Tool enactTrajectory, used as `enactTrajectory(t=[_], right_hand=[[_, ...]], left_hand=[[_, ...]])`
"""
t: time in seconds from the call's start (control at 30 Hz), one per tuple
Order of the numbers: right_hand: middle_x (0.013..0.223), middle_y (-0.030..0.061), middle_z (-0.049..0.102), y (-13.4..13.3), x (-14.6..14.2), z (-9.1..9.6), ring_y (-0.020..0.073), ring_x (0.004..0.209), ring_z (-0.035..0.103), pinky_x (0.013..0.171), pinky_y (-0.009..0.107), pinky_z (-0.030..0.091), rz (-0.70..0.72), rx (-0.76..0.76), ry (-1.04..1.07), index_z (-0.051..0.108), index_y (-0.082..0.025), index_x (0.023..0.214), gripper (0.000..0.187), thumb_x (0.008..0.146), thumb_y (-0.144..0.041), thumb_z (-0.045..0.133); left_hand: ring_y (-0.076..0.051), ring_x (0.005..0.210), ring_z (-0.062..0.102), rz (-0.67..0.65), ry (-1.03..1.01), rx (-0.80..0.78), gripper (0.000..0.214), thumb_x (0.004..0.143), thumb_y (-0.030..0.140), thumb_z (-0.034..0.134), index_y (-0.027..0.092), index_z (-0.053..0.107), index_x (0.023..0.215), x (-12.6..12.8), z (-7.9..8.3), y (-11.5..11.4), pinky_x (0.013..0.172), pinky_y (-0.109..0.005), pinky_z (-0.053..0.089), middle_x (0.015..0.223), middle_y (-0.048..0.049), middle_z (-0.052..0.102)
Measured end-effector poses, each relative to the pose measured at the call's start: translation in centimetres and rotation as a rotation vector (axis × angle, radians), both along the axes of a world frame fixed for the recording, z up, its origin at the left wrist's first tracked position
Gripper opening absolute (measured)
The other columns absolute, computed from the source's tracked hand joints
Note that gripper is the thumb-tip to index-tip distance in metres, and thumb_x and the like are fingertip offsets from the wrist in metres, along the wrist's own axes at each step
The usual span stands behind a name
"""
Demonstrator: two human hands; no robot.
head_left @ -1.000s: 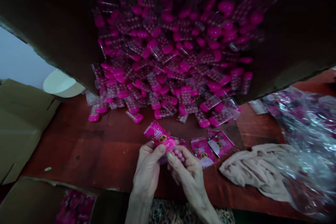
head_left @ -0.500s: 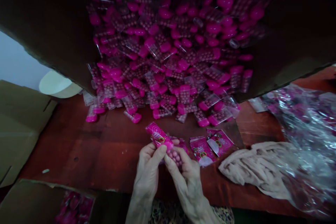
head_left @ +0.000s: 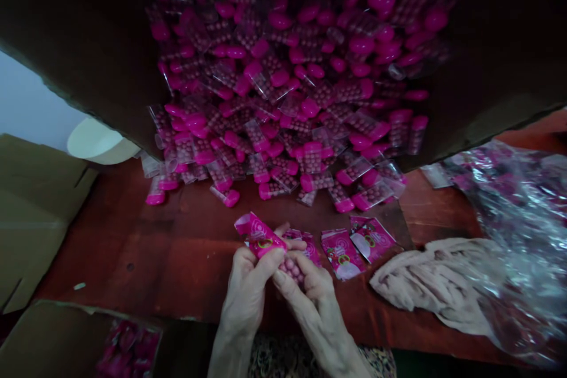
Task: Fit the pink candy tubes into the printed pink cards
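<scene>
My left hand (head_left: 247,289) pinches a glossy pink printed sachet (head_left: 260,236) between thumb and fingers. My right hand (head_left: 310,301) grips a clear tube of pink balls (head_left: 290,269), and its upper end meets the sachet, apparently inside its mouth. My fingers hide much of the tube. Another pink sachet (head_left: 306,245) lies partly under my hands. Just right of them lie further sachets (head_left: 342,254) (head_left: 371,239). Beyond my hands spreads a large heap of pink-capped clear tubes (head_left: 274,112).
The heap and my hands are on a red-brown table (head_left: 110,236). A dark cardboard flap (head_left: 75,53) hangs overhead. A beige cloth (head_left: 425,283) and a crumpled plastic bag (head_left: 514,230) lie right. A cardboard box (head_left: 53,342) holding pink sachets sits at lower left.
The sachet has swung left and lies flatter, its end now pointing left. Both hands have closed in slightly around the tube, and the view has barely shifted.
</scene>
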State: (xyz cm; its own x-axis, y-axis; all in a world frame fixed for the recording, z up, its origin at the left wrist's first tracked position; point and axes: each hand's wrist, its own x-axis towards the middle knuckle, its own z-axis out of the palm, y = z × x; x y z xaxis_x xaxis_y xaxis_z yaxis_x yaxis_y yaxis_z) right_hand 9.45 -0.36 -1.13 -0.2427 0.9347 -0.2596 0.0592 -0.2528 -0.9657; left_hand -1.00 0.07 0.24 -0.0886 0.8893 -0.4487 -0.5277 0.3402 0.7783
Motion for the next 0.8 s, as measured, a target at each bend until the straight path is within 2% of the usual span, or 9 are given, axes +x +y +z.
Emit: enactTrajectory(t=[0.07,0.13,0.23,0.3,0.37,0.47,0.57,0.67,0.8], right_hand=[[0.062,-0.0028,0.052,0.0,0.4,0.1,0.01,0.054,0.045,0.051,0.021,0.035,0.027,0.009,-0.026,0.062,-0.018,0.086,0.024,0.083,-0.041,0.056],[0.058,-0.0043,0.049,0.0,0.5,0.1,0.0092,0.051,0.043,0.049,0.02,0.034,0.066,-0.048,0.032,0.061,-0.018,0.085,0.024,0.084,-0.042,0.055],[0.063,-0.0028,0.053,-0.1,0.1,0.0,0.0101,0.056,0.047,0.053,0.021,0.038,0.093,-0.079,0.07,0.061,-0.019,0.088,0.025,0.086,-0.042,0.052],[0.071,0.0,0.059,-0.2,-0.2,0.0,0.0124,0.063,0.052,0.06,0.023,0.042,0.095,-0.017,-0.005,0.063,-0.019,0.092,0.026,0.086,-0.042,0.052],[0.077,0.002,0.063,-0.4,-0.3,0.2,0.0151,0.068,0.055,0.064,0.025,0.044,0.09,0.023,-0.128,0.064,-0.02,0.098,0.029,0.085,-0.043,0.052],[0.08,0.0035,0.065,-0.6,0.0,0.5,0.0177,0.07,0.059,0.064,0.027,0.047,0.064,0.024,-0.217,0.064,-0.024,0.109,0.035,0.083,-0.044,0.053],[0.087,0.0041,0.067,-0.6,0.2,0.5,0.018,0.073,0.062,0.064,0.027,0.049,0.068,0.02,-0.068,0.06,-0.024,0.117,0.04,0.082,-0.042,0.055],[0.084,0.0028,0.067,-0.6,-0.1,0.2,0.0159,0.07,0.062,0.061,0.024,0.048,0.028,0.021,0.026,0.063,-0.021,0.108,0.032,0.083,-0.039,0.055],[0.066,-0.0004,0.063,-0.5,-0.7,-0.5,0.0122,0.056,0.057,0.053,0.021,0.044,-0.061,0.195,-0.179,0.063,-0.017,0.091,0.019,0.084,-0.033,0.055]], left_hand=[[-0.03,0.119,0.049,-0.074,-0.073,0.069,0.02,0.072,0.025,0.066,0.013,0.073,0.086,-0.5,-0.2,-0.2,0.101,-0.04,0.033,0.099,-0.0133,0.071],[-0.032,0.117,0.05,-0.081,-0.141,0.114,0.026,0.069,0.028,0.069,0.014,0.072,0.09,-0.8,-0.5,-0.3,0.1,-0.044,0.033,0.099,-0.0132,0.071],[-0.032,0.114,0.053,0.008,-0.167,0.13,0.024,0.073,0.031,0.066,0.016,0.071,0.09,-0.5,-0.5,-0.3,0.099,-0.047,0.034,0.099,-0.0126,0.071],[-0.031,0.113,0.053,0.078,-0.126,0.13,0.017,0.077,0.028,0.061,0.016,0.071,0.083,-0.2,-0.3,-0.2,0.098,-0.047,0.035,0.093,-0.0118,0.073],[-0.031,0.114,0.052,0.09,-0.088,0.135,0.013,0.076,0.024,0.06,0.017,0.07,0.075,0.0,0.0,-0.1,0.098,-0.047,0.034,0.086,-0.0107,0.073],[-0.032,0.116,0.05,-0.025,-0.111,0.14,0.01,0.072,0.024,0.063,0.016,0.07,0.073,-0.2,0.1,-0.1,0.1,-0.047,0.032,0.084,-0.0109,0.073],[-0.035,0.114,0.052,-0.095,-0.166,0.12,0.015,0.066,0.027,0.068,0.016,0.07,0.076,-0.3,-0.1,-0.3,0.098,-0.049,0.034,0.089,-0.0122,0.073],[-0.034,0.11,0.054,-0.057,-0.196,0.113,0.022,0.066,0.032,0.069,0.015,0.071,0.081,-0.1,-0.3,-0.5,0.095,-0.049,0.037,0.094,-0.0131,0.072],[-0.029,0.103,0.059,0.086,-0.207,0.036,0.022,0.073,0.031,0.066,0.015,0.07,0.088,0.3,-0.5,-0.4,0.093,-0.045,0.041,0.094,-0.0127,0.072]])
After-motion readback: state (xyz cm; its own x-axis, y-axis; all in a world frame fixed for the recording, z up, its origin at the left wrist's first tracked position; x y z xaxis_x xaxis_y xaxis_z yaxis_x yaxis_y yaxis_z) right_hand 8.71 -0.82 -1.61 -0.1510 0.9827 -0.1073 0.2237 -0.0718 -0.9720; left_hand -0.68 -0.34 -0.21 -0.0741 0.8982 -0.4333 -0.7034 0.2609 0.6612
